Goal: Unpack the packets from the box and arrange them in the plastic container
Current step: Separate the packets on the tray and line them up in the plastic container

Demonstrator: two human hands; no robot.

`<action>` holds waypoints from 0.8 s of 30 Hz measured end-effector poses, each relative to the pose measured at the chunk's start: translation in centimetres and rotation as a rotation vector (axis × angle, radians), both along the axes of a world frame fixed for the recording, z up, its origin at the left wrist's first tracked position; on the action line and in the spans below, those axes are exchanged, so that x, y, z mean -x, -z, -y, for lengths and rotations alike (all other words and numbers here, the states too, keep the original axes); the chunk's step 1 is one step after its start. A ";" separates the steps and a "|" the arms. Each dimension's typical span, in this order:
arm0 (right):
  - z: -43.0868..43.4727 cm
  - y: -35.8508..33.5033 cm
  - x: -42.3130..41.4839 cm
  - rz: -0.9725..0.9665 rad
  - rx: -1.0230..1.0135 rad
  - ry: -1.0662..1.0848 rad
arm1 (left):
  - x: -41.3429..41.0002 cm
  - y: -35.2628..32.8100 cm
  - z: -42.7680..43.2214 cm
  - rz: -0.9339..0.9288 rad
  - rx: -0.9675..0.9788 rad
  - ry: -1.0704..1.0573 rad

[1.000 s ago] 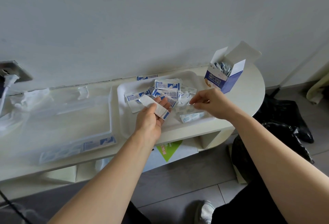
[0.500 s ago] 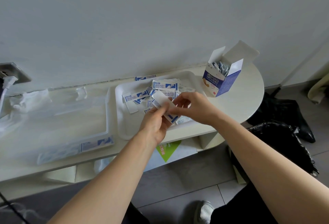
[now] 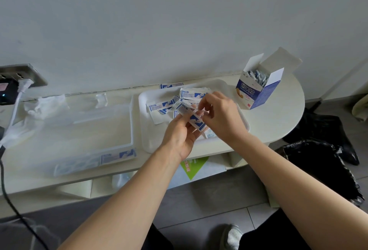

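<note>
Since a second earlier, the right grip [image 3: 223,118] had left the loose packets [image 3: 191,93] in the white tray [image 3: 146,136] and met the left grip [image 3: 179,136]. Both pinched the held packet [image 3: 194,119] above the tray. More packets [image 3: 257,76] stood in the open box [image 3: 256,94] on the desk [image 3: 282,122], just beside the tray. To the tray's left, the clear plastic container [image 3: 131,126] held a packet row [image 3: 117,155] along its near edge.

1. The left hand [image 3: 179,136] and right hand [image 3: 221,116] are bare, and so are both forearms down to the lower edge of the view.
2. Black trousers [image 3: 278,231] cover the legs.
3. One pale grey shoe [image 3: 231,236] shows between the legs.
</note>
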State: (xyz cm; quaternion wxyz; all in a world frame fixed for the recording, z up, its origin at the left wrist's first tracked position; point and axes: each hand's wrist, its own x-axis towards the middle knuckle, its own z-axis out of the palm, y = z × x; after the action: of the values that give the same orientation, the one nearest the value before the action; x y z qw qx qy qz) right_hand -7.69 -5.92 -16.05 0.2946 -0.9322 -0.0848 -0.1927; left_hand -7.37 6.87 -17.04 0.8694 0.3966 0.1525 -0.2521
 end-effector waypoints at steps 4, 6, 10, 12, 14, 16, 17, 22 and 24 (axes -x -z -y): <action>-1.7 0.5 0.1 0.004 0.163 -0.131 | 0.2 -0.1 -0.4 0.009 0.063 -0.024; -1.8 0.5 0.1 0.011 0.190 -0.152 | 0.0 -0.1 -0.7 0.007 0.086 -0.061; -2.1 0.4 0.1 -0.002 0.163 -0.146 | -0.3 0.2 -1.3 0.003 0.056 -0.119; -2.2 0.4 0.2 -0.026 0.137 -0.136 | -0.3 0.3 -1.4 0.002 0.037 -0.125; -2.0 0.1 0.3 -0.074 0.067 -0.130 | -0.2 0.2 -1.6 -0.007 0.020 -0.134; -2.1 -0.7 0.5 -0.189 -0.068 -0.130 | -0.3 0.2 -1.8 -0.009 -0.006 -0.134; -2.1 -1.1 0.5 -0.255 -0.162 -0.113 | -0.3 0.2 -1.8 -0.001 -0.021 -0.128; -2.2 -1.0 0.0 -0.411 -0.415 0.014 | 0.2 0.3 -1.6 0.045 -0.097 -0.080; -2.2 -0.7 -0.1 -0.494 -0.468 0.026 | 0.3 0.2 -1.6 0.037 -0.095 -0.083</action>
State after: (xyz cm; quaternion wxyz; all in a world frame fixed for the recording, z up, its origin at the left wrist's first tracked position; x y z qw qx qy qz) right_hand -7.64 -3.75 -15.33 0.5098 -0.8588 0.0474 0.0210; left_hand -7.66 8.49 -17.29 0.8620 0.4354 0.1643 -0.2009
